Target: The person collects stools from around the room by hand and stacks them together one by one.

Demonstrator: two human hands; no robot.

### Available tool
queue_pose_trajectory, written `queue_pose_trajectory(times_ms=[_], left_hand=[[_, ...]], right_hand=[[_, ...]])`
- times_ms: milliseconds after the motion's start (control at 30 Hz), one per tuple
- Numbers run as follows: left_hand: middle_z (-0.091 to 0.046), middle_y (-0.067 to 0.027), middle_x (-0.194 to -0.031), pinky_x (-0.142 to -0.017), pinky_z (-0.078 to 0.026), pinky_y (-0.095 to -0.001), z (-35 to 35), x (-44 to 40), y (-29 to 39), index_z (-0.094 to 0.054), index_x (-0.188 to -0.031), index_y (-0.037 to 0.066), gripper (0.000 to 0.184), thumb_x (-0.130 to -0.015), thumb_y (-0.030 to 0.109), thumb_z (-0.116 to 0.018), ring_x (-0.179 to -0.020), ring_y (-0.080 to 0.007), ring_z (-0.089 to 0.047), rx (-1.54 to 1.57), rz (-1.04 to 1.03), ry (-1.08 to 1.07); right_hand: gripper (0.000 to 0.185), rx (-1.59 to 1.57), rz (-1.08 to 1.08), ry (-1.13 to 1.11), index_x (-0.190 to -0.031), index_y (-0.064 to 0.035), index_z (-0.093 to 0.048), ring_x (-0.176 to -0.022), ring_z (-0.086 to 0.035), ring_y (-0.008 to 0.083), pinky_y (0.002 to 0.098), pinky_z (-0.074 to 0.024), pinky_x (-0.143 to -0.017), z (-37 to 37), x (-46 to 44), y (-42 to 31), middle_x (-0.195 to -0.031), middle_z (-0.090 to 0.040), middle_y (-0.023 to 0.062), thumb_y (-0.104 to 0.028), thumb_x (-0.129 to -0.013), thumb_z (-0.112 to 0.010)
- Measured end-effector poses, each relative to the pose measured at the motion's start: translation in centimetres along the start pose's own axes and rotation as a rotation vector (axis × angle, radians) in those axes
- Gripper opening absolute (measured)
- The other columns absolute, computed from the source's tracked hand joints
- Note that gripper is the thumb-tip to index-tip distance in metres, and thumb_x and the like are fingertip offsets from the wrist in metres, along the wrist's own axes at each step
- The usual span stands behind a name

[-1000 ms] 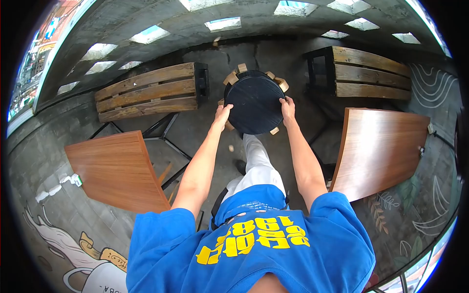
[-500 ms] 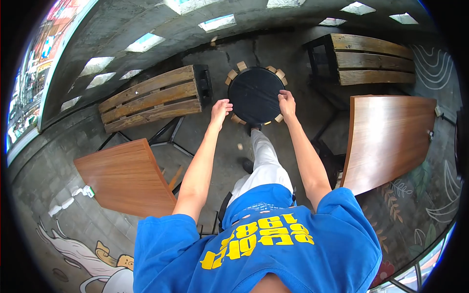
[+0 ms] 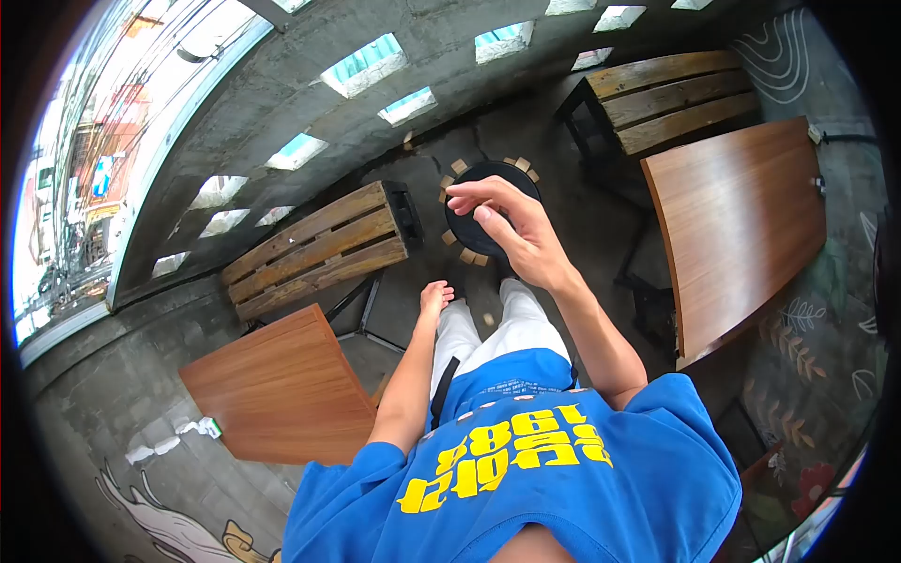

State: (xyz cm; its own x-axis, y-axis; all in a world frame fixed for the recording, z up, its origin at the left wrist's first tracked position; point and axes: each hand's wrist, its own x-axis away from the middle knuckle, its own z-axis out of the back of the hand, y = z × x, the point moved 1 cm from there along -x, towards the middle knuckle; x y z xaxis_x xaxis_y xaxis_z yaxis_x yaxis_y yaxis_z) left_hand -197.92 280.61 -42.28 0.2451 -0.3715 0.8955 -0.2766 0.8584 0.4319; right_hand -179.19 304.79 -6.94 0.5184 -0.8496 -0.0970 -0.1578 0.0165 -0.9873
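Observation:
My right hand (image 3: 514, 225) is raised close to the camera, partly covering a round black top (image 3: 466, 223). Its fingers are loosely bent, the thumb is apart from them, and nothing is held. Several small wooden blocks (image 3: 473, 257) sit around the edge of the black top; whether they are attached to it or lie loose, I cannot tell. Lower down, my left hand (image 3: 435, 296) hangs beside my left leg, empty, with its fingers stretched out.
A slatted wooden bench (image 3: 319, 246) stands on the left, and another slatted bench (image 3: 671, 98) at the far right. Brown tables flank me: a left table (image 3: 282, 385) and a larger right table (image 3: 741, 235). Ahead rises a grey wall (image 3: 272, 103) with several square openings.
My right hand has come up toward the camera and away from the round top's edge. My left hand has dropped back to my leg. The view has tilted and shifted.

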Motion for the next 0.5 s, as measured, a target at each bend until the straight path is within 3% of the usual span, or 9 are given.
queue_pose_trajectory(times_ms=[67,100,167,200,233,267,367,400,500], left_hand=[[-0.072,-0.0095,-0.100,-0.065,-0.050,-0.0295,1.0,-0.6,-1.7,-0.062,-0.117,0.007,0.029,-0.101,0.023,-0.045,-0.081,-0.0163,-0.068,-0.073,0.043,0.010],[-0.072,-0.0095,-0.098,-0.064,-0.050,-0.0289,2.2,-2.4,-5.0,-0.063,-0.116,0.007,0.028,-0.101,0.024,-0.047,-0.080,-0.0159,-0.068,0.156,-0.105,-0.099],[-0.072,-0.0090,-0.098,-0.064,-0.050,-0.0287,3.0,-2.9,-3.3,-0.063,-0.116,0.007,0.028,-0.101,0.024,-0.047,-0.080,-0.0155,-0.068,0.055,-0.135,-0.145],[-0.072,-0.0084,-0.098,-0.065,-0.050,-0.0285,3.0,-2.9,-2.0,-0.063,-0.116,0.007,0.028,-0.101,0.025,-0.047,-0.080,-0.0151,-0.067,-0.019,-0.151,-0.165],[-0.072,-0.0078,-0.098,-0.066,-0.050,-0.0283,3.1,-2.6,-1.0,-0.063,-0.117,0.008,0.028,-0.101,0.025,-0.047,-0.081,-0.0148,-0.067,-0.092,-0.163,-0.183],[-0.071,-0.0073,-0.098,-0.067,-0.049,-0.0281,3.4,-2.0,-0.3,-0.062,-0.117,0.008,0.028,-0.101,0.025,-0.047,-0.081,-0.0144,-0.067,-0.164,-0.170,-0.197],[-0.071,-0.0056,-0.099,-0.070,-0.049,-0.0275,6.2,-0.3,1.3,-0.062,-0.118,0.009,0.029,-0.102,0.026,-0.046,-0.082,-0.0133,-0.066,-0.378,-0.186,-0.200],[-0.072,-0.0085,-0.094,-0.066,-0.049,-0.0287,6.7,-0.1,2.8,-0.065,-0.112,0.007,0.027,-0.100,0.027,-0.051,-0.077,-0.0151,-0.067,-0.392,-0.248,-0.172],[-0.072,-0.0082,-0.094,-0.069,-0.050,-0.0286,9.7,-1.1,3.5,-0.065,-0.115,0.007,0.028,-0.101,0.026,-0.050,-0.078,-0.0151,-0.067,-0.429,-0.284,-0.157]], right_hand=[[0.031,0.173,0.279,-0.149,-0.121,-0.0042,-0.066,-0.097,-0.063,0.0228,0.0333,-0.0503,-0.084,-1.4,0.7,-8.3,-0.108,-0.065,0.0136,-0.003,-0.094,-0.052],[0.035,0.169,0.391,-0.210,-0.123,-0.0059,-0.067,-0.093,-0.063,0.0242,0.0340,-0.0501,-0.077,-2.3,1.3,-12.0,-0.106,-0.065,0.0129,-0.002,-0.090,-0.056],[0.040,0.361,0.617,-0.249,-0.125,-0.0118,-0.068,-0.080,-0.060,0.0211,0.0325,-0.0452,-0.065,-4.8,3.1,-17.7,-0.092,-0.064,0.0070,-0.007,-0.086,-0.060],[0.052,0.434,0.724,-0.258,-0.131,-0.0123,-0.059,-0.080,-0.054,0.0211,0.0310,-0.0398,-0.068,-6.2,4.0,-20.1,-0.091,-0.058,0.0054,-0.022,-0.080,-0.063],[0.044,0.594,0.820,-0.145,-0.123,-0.0112,-0.063,-0.075,-0.052,0.0196,0.0309,-0.0391,-0.066,-8.0,5.1,-22.0,-0.086,-0.056,0.0045,-0.023,-0.080,-0.064],[0.037,0.544,0.867,-0.037,-0.115,-0.0102,-0.065,-0.070,-0.048,0.0190,0.0331,-0.0370,-0.061,-9.9,6.0,-23.4,-0.076,-0.052,0.0048,-0.022,-0.080,-0.064],[0.037,0.577,0.840,0.051,-0.115,-0.0103,-0.065,-0.070,-0.049,0.0190,0.0327,-0.0371,-0.060,-12.7,8.9,-23.6,-0.076,-0.052,0.0050,-0.022,-0.080,-0.064],[0.036,0.582,0.842,0.076,-0.114,-0.0103,-0.065,-0.069,-0.049,0.0190,0.0325,-0.0371,-0.060,-13.6,9.4,-23.8,-0.076,-0.053,0.0050,-0.021,-0.080,-0.064],[0.035,0.588,0.845,0.124,-0.113,-0.0104,-0.065,-0.069,-0.050,0.0190,0.0319,-0.0373,-0.059,-16.4,10.9,-24.1,-0.076,-0.053,0.0052,-0.021,-0.080,-0.064]])
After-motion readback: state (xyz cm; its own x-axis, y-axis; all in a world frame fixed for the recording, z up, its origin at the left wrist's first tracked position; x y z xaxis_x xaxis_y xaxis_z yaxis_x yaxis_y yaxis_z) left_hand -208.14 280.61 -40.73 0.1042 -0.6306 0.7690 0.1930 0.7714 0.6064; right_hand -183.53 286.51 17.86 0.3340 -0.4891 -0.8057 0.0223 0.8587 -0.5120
